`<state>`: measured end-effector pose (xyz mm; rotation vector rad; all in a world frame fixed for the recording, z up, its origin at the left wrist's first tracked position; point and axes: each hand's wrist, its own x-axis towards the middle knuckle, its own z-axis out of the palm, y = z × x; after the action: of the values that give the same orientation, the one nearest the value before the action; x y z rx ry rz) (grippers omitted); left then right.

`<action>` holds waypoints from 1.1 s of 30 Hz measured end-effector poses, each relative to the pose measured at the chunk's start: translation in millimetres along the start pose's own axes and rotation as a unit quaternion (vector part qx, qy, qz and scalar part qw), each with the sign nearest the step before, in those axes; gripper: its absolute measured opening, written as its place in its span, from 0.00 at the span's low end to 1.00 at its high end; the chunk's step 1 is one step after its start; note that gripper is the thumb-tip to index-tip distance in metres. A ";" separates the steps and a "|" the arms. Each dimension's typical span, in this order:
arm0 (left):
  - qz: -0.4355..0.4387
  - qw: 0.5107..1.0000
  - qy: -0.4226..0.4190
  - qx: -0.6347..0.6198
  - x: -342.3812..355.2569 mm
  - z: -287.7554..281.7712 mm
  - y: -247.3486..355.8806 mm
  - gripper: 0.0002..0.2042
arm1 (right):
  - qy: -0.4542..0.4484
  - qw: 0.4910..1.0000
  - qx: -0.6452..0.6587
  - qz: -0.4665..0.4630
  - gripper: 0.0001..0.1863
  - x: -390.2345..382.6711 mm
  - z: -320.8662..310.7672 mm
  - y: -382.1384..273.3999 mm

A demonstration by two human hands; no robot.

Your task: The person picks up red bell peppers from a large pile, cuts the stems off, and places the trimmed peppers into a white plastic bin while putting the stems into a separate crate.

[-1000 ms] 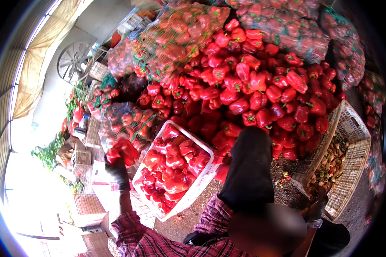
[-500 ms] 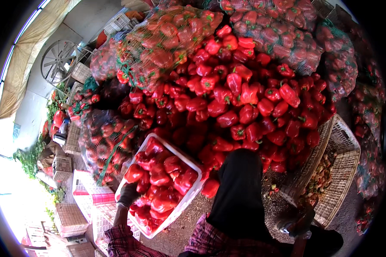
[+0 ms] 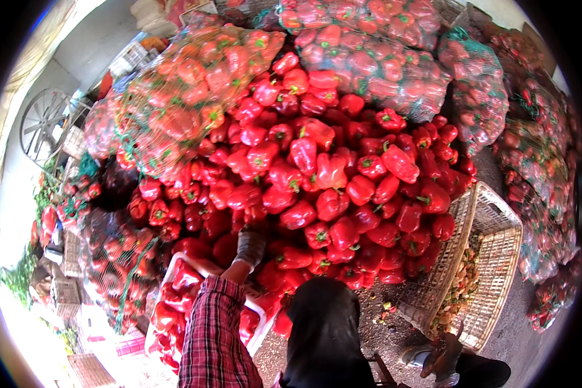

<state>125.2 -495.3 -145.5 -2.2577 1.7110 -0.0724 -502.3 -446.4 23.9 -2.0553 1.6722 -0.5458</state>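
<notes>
My left hand (image 3: 251, 244), in a grey glove, reaches over the white crate (image 3: 262, 318) into the near edge of a big heap of red bell peppers (image 3: 333, 171). Its fingers go into the shadow among the peppers, so its grip is hidden. Glossy red peppers fill the crate, partly behind my plaid sleeve. Low on the right, my right hand (image 3: 442, 361) is held beside my shoe, close to a woven basket (image 3: 498, 284). Its fingers are curled, with a thin dark tip sticking up; what it holds is unclear. Pale scraps and seeds lie in the basket.
Net sacks of peppers stand behind the heap (image 3: 375, 71), to its left (image 3: 119, 258) and along the right side (image 3: 475, 90). Crates (image 3: 64, 297) and a spoked wheel (image 3: 45, 123) are at the far left. My dark-clad knee (image 3: 323, 330) rises between crate and basket.
My left hand has moved from the white crate's left side across it and forward into the pepper heap. The view has shifted. My right hand stays low by the basket.
</notes>
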 end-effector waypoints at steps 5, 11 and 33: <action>0.083 0.992 -0.007 0.095 5.4 28.5 -18.3 0.17 | -0.022 0.907 0.246 0.341 0.13 3.5 -2.7 -4.7; 0.111 0.993 -0.003 0.043 -11.5 42.8 -36.1 0.25 | 0.025 0.844 0.327 0.424 0.13 -0.8 1.3 -3.0; 0.052 0.826 -0.005 -0.562 -18.9 -274.3 121.1 0.35 | -0.100 0.942 0.312 0.071 0.28 74.6 12.8 -112.9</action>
<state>-54.1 -564.5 85.3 -2.8020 2.1712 1.2963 -389.2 -498.4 78.7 -1.4643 1.2961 -0.6859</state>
